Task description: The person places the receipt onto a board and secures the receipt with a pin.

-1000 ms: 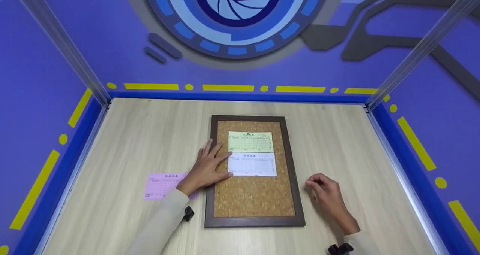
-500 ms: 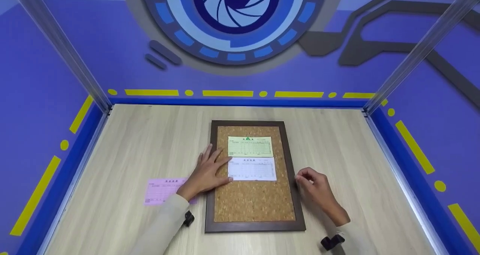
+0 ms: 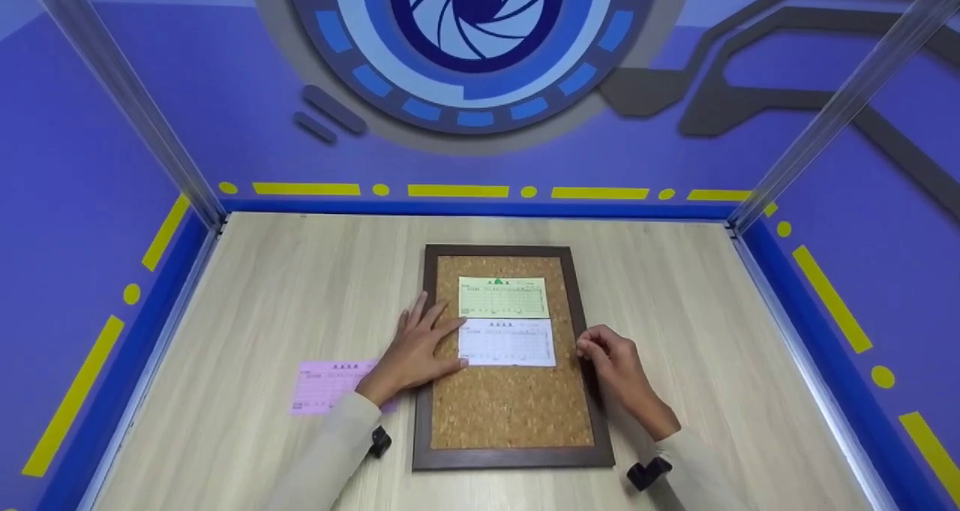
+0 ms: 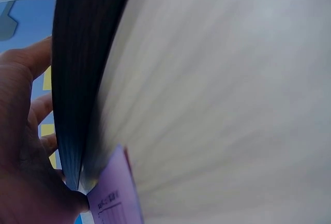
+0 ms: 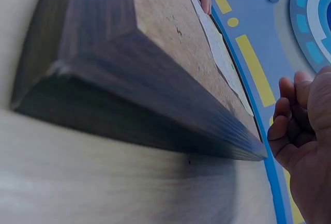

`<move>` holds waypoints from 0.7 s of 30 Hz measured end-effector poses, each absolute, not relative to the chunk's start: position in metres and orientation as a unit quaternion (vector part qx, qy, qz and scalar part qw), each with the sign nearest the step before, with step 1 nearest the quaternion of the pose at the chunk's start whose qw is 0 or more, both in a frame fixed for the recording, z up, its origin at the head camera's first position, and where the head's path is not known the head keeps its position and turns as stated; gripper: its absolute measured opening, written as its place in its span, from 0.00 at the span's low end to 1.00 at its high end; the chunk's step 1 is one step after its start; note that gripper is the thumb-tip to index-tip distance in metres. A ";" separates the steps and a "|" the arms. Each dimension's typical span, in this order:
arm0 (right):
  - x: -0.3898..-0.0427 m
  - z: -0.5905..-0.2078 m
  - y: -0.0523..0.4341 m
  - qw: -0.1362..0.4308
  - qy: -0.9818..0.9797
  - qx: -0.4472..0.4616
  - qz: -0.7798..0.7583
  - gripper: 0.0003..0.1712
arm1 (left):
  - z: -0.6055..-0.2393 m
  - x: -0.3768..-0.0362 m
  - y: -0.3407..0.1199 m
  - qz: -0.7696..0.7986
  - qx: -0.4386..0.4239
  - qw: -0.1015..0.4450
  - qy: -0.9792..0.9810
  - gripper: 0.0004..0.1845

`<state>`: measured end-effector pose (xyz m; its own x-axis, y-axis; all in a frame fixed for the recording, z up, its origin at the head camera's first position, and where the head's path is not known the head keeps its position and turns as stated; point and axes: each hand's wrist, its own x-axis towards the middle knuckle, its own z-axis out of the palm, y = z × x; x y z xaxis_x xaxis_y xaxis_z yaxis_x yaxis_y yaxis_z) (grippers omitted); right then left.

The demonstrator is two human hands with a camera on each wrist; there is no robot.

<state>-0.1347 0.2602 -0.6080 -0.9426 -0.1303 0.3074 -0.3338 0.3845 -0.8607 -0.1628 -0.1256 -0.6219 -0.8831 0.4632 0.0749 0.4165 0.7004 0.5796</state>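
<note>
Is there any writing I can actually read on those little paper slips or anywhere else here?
Green slip: printed heading and table, too small to read.
White slip: same, too small to read.
Pink slip: printed heading and table, blurred.
Cork board, table, walls: no text, only shapes.

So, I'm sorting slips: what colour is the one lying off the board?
Pink slip, beside the left hand; the head view shows it best.

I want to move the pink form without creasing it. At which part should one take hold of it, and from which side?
Judging by its pose, take the pink form at its left edge, coming from the left. It lies flat on the table, and the left forearm crosses its right end, so the left part is free. The left hand rests on the cork board.
</note>
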 end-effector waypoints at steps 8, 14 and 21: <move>-0.142 -0.605 0.253 0.063 -0.827 0.139 0.541 0.05 | -0.623 -0.164 -0.125 0.303 0.238 0.036 0.922 0.42; -0.149 -0.602 0.244 0.028 -0.843 0.143 0.518 0.02 | -0.624 -0.163 -0.125 0.301 0.229 0.039 0.925 0.42; -0.158 -0.597 0.236 0.007 -0.847 0.161 0.507 0.04 | -0.622 -0.163 -0.124 0.301 0.235 0.038 0.923 0.41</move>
